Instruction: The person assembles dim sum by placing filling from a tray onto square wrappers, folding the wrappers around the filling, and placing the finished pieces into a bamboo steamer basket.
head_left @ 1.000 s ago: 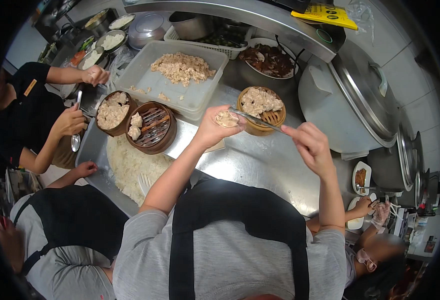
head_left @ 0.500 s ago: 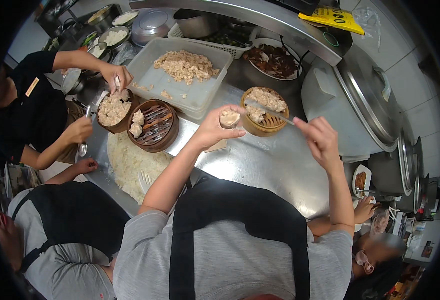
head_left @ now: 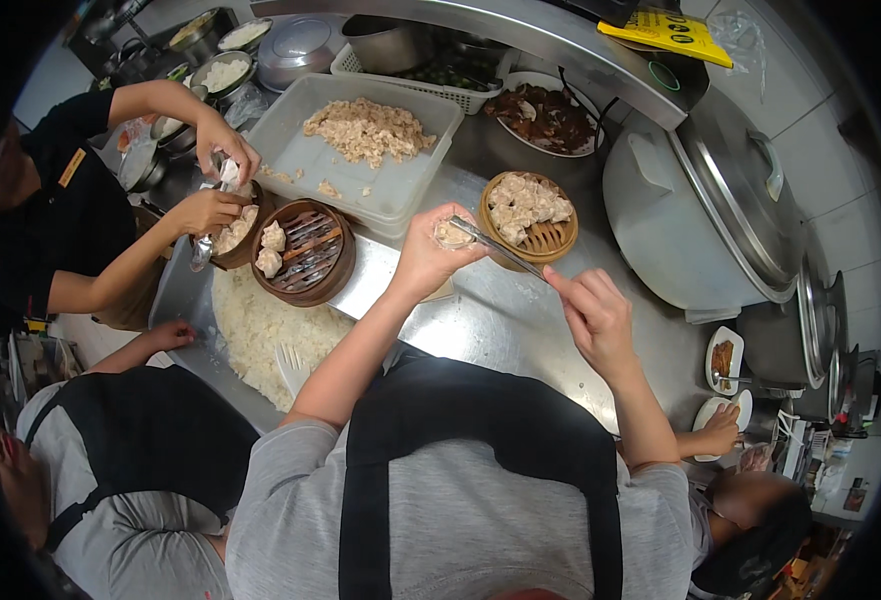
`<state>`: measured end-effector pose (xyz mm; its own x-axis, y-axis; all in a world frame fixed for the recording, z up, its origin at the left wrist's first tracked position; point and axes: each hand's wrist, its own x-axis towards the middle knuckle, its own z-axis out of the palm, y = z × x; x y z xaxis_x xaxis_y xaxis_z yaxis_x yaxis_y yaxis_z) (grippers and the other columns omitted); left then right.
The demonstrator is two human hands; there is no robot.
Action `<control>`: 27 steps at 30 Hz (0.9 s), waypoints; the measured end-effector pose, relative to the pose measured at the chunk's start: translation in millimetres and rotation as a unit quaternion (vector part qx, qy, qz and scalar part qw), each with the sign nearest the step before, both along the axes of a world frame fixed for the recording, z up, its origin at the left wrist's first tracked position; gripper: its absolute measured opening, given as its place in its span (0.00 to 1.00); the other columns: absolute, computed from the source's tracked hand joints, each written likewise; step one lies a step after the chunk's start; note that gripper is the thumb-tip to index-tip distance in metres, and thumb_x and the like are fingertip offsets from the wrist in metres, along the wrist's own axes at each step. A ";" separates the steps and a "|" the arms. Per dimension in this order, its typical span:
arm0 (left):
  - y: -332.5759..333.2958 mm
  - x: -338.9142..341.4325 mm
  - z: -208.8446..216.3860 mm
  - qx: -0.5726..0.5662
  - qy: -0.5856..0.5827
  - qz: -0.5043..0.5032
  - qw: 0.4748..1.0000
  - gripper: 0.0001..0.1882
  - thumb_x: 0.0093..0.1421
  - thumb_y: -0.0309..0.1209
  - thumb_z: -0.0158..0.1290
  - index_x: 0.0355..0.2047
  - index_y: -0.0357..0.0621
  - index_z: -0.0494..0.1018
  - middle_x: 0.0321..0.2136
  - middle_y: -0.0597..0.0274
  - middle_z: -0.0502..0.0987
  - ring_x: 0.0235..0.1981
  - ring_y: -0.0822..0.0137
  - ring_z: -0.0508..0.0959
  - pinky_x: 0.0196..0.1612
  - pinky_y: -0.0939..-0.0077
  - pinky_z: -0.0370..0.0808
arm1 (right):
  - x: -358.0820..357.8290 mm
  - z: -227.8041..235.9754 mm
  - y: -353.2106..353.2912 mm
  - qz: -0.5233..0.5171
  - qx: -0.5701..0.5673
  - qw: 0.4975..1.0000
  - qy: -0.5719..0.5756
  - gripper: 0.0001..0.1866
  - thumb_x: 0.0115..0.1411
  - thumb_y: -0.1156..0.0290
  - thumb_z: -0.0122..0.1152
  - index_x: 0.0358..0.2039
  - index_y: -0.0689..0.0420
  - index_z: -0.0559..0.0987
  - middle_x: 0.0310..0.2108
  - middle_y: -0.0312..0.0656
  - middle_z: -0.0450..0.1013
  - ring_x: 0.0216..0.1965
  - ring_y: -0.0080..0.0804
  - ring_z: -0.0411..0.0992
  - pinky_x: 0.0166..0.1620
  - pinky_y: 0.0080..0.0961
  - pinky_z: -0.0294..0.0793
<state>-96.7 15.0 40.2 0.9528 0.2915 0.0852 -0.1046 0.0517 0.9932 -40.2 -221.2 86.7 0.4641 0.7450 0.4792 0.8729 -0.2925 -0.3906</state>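
Note:
In my left hand [head_left: 424,258], fingers curled round it, is a dumpling [head_left: 448,236] in a pale wrapper, its top facing up. My right hand [head_left: 597,315] grips a narrow metal spatula [head_left: 508,250], whose far end lies on the dumpling's filling. Just beyond both hands stands a round bamboo steamer [head_left: 550,252]. Several pale dumplings [head_left: 528,202] sit close together over its far part, with bare slats nearer me. A plastic tub [head_left: 400,212] farther left holds a mound of pinkish filling [head_left: 368,132]. Two dumplings rest in a darker steamer [head_left: 317,292] left of my forearm.
At left, a co-worker's hands [head_left: 222,195] work with a spoon over another steamer; a second person stands near my left. Cooked rice [head_left: 260,335] fills a tray. A large lidded pot [head_left: 660,225] borders the table on the right. A metal shelf edge [head_left: 520,50] overhangs the back.
My right hand has drawn nearer to me and left, bringing the spatula from the bamboo steamer onto the dumpling in my left hand. The co-worker's two hands have come together.

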 end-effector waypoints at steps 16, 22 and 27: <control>19.5 -5.5 18.7 0.177 -0.062 -0.060 0.980 0.17 0.45 0.26 0.66 0.34 0.39 0.72 0.26 0.70 0.75 0.28 0.79 0.72 0.32 0.84 0.69 | 20.2 20.0 -13.4 0.030 0.059 0.998 -0.002 0.21 0.45 0.85 0.59 0.41 0.56 0.81 0.20 0.39 0.65 0.23 0.33 0.64 0.26 0.28 0.63; 9.6 -7.9 21.0 0.078 -0.045 -0.062 0.994 0.16 0.43 0.27 0.67 0.28 0.42 0.70 0.24 0.69 0.74 0.28 0.79 0.72 0.32 0.82 0.69 | 20.6 16.4 -2.4 0.063 0.036 0.997 0.010 0.21 0.46 0.84 0.58 0.43 0.55 0.80 0.20 0.38 0.66 0.24 0.32 0.64 0.26 0.28 0.63; 3.7 -6.0 10.8 0.061 -0.090 -0.049 0.993 0.14 0.45 0.25 0.65 0.25 0.42 0.69 0.24 0.71 0.74 0.28 0.81 0.71 0.32 0.84 0.68 | 14.5 16.7 3.6 0.071 -0.012 0.992 -0.101 0.24 0.42 0.80 0.60 0.43 0.50 0.81 0.21 0.34 0.65 0.24 0.31 0.64 0.26 0.27 0.66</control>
<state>-102.6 18.7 51.1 0.9418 0.1762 0.2862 -0.2821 -0.0486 0.9582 -25.7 -217.6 103.5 0.2499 0.8081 0.5334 0.9658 -0.1686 -0.1970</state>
